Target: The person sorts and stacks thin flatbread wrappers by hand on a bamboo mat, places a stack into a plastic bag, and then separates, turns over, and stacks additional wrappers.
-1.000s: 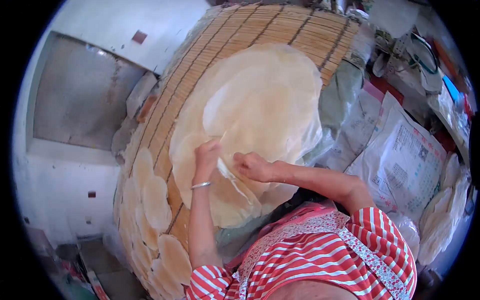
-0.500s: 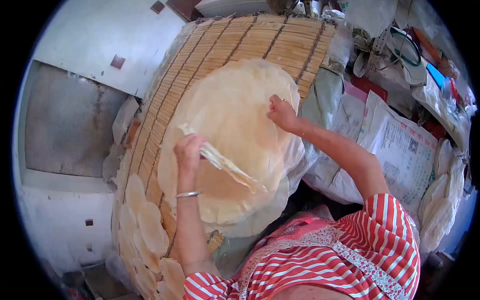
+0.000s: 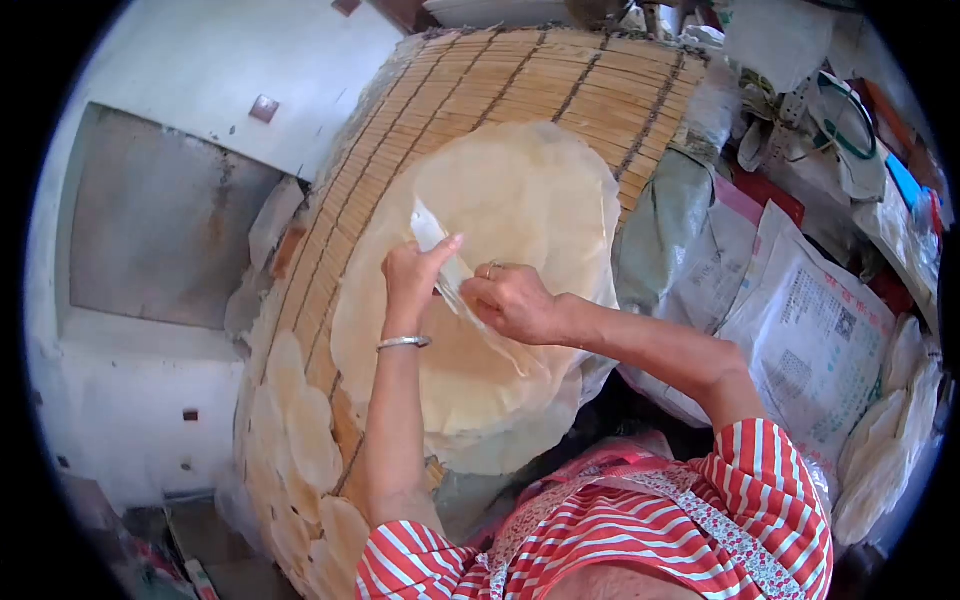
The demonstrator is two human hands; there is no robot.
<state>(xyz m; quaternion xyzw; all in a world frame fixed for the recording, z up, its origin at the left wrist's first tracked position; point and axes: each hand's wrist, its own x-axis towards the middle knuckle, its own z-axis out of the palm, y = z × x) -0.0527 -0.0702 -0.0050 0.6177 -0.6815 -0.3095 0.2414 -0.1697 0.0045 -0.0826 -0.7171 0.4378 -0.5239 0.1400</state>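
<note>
A folded strip of thin, pale flatbread [image 3: 430, 228] slants across a large, flat pile of thin, round flatbread sheets [image 3: 520, 190]. My left hand [image 3: 410, 278] grips the strip near its upper part, thumb stretched along it. At its right edge, my right hand [image 3: 512, 302] is closed, with bent fingers pressed against the strip; the fingertips are partly hidden. The strip's lower end trails over the pile toward me. The pile rests on a slatted bamboo mat [image 3: 440, 90].
Smaller pale rounds [image 3: 312, 440] overlap on the mat's left side. Printed white sacks [image 3: 800, 330] and plastic bags crowd the right. A white wall [image 3: 150, 400] with a recessed grey panel [image 3: 165, 230] stands at the left.
My right hand has come left and down from the pile's right edge to the folded strip. My left hand has risen slightly with the strip, its thumb now extended. The view has shifted slightly.
</note>
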